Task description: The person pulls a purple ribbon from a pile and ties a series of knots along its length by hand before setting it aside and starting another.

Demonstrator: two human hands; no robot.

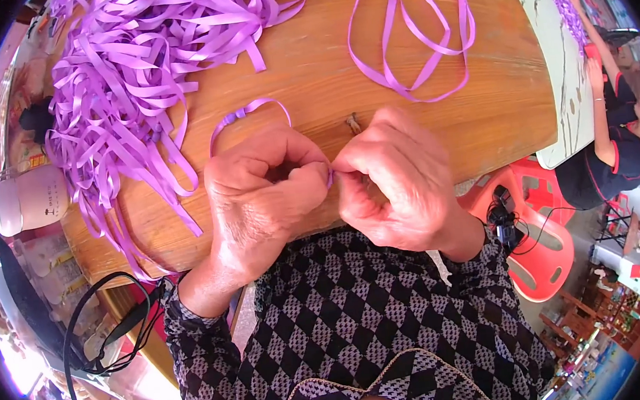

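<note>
The left hand (263,197) and right hand (401,186) nearly meet, each thumb pressed to a curled index finger in a tight pinch, other fingers folded. The left wrist (210,284) and right wrist (462,234) are bare, forearms (204,352) converging from the near left and near right.

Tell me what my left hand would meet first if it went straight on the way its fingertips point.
Likely your right hand: its pinched fingertips are close to those of the left hand, with a bit of purple ribbon showing between. Whether they touch is unclear.
</note>
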